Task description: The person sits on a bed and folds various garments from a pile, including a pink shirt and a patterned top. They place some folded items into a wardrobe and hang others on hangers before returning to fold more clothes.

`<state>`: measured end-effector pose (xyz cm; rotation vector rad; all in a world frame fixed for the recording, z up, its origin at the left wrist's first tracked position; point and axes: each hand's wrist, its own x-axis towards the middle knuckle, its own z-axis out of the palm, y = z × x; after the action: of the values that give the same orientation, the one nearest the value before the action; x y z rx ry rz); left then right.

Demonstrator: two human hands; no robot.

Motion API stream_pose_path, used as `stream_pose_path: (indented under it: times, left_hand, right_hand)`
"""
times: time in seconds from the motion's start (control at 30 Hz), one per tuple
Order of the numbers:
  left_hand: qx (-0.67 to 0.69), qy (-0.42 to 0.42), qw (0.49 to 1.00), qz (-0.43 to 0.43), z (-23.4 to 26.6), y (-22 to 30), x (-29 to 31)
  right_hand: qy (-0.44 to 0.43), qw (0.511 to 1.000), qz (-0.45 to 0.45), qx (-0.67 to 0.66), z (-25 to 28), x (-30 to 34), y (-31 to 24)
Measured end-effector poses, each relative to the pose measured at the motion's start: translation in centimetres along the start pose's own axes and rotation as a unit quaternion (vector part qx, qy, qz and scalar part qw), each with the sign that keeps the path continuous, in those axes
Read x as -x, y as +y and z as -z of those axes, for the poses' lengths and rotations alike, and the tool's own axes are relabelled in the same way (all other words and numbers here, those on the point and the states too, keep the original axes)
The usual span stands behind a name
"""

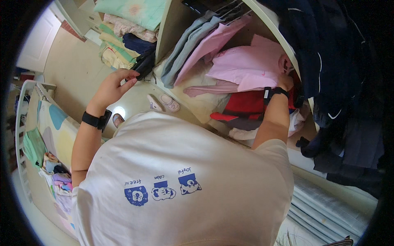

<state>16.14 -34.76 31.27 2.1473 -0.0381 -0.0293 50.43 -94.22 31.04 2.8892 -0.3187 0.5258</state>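
Observation:
My right hand (286, 82) reaches into the wardrobe and is closed at the near right edge of a light pink T-shirt (250, 65); its fingertips are partly hidden. The T-shirt lies spread over other clothes, with a dusky pink garment (213, 89) and a red and dark garment (246, 103) below it. Out to the left, my left hand (119, 85) is open, thumb and fingers apart. Its fingertips come close to a black garment (147, 64) at the edge of a clothes pile; I cannot tell whether they touch it.
Grey and pink clothes (193, 51) hang inside the wardrobe (166, 30). Dark clothes (340, 61) hang at the right. Folded bedding and clothes (123, 45) are piled at the back left. Pale shoes (169, 102) stand on the floor. A white-railed bed (53, 119) stands at the left.

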Motion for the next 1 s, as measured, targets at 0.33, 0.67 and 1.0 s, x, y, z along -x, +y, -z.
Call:
stream_pose_path:
  times: [0.33,0.67,1.0]
  left_hand:
    - [0.002,-0.068,0.998,-0.008,-2.6,0.9,-2.5]
    - [-0.017,-0.105,0.991,-0.079,-4.3,3.3,-4.0]
    - [-0.028,-0.09,0.993,-0.066,-3.7,3.9,-3.0]
  right_hand:
    - [-0.106,0.992,-0.073,0.018,4.2,3.1,14.9]
    - [-0.13,0.99,-0.03,-0.044,-1.6,5.9,12.1]
    - [-0.01,0.98,-0.027,-0.197,-0.5,8.7,1.8]
